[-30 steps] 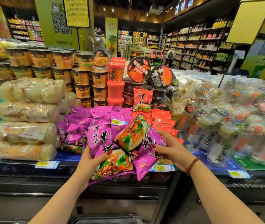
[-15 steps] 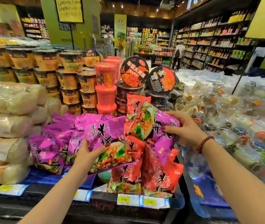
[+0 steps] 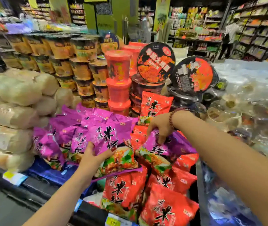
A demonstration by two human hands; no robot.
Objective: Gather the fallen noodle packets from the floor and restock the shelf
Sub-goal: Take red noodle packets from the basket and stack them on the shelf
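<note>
My left hand [image 3: 92,156] grips a purple noodle packet [image 3: 113,144] by its lower left edge, thumb on its front, above the shelf's front. My right hand [image 3: 160,128] reaches down from the right and pinches the top of a second purple packet [image 3: 167,147], which lies on the red packets [image 3: 161,204]. A pile of purple packets [image 3: 68,128] fills the shelf [image 3: 36,185] to the left. One red packet [image 3: 155,105] stands upright behind my right hand.
Stacked noodle cups [image 3: 81,67], red tubs [image 3: 118,79] and black bowls [image 3: 193,74] stand behind the packets. Clear bags of pale noodles [image 3: 10,103] pile at the left, plastic-wrapped goods [image 3: 252,103] at the right. People [image 3: 228,38] stand in the far aisles.
My right hand has lowered its purple packet from upright onto the red packets. My left hand has stayed on its packet. The camera has come closer to the shelf.
</note>
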